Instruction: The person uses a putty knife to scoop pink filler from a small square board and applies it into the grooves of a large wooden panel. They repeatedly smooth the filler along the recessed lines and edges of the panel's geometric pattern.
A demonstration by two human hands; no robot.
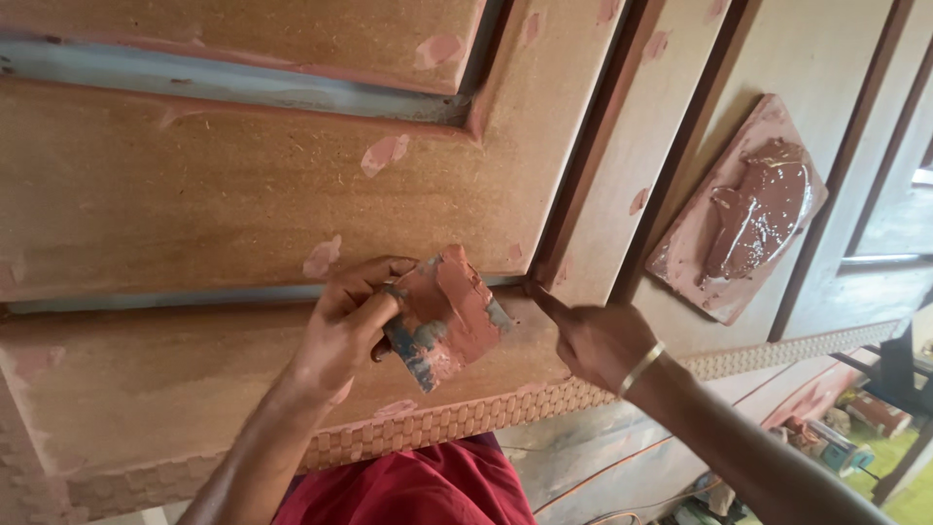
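Fingers (374, 292) of the left hand (345, 326) are curled tight around a small flat scraper card (447, 316), smeared with reddish-brown putty and patches of blue-grey, held tilted just above the wooden door panel (175, 185). The right hand (598, 340), a thin metal bangle (641, 367) on its wrist, is narrowed to a point, its forefinger (549, 303) stretched out and pressed into the corner of a moulded groove (573, 194) just beside the card; it holds nothing that can be seen. The door lies flat, with the carved basket-weave border (457, 418) along its near edge running under both forearms. Pale pink spots of dried filler (384, 154) dot the panel's face above the left hand. Toward the far right edge of the door, well apart from both hands, a square board (695, 258) rests on a recessed panel and carries a glossy heap of brown putty (763, 204). Below the near edge a red garment (418, 486) shows, and cluttered tools (826, 442) lie on the floor at the lower right.
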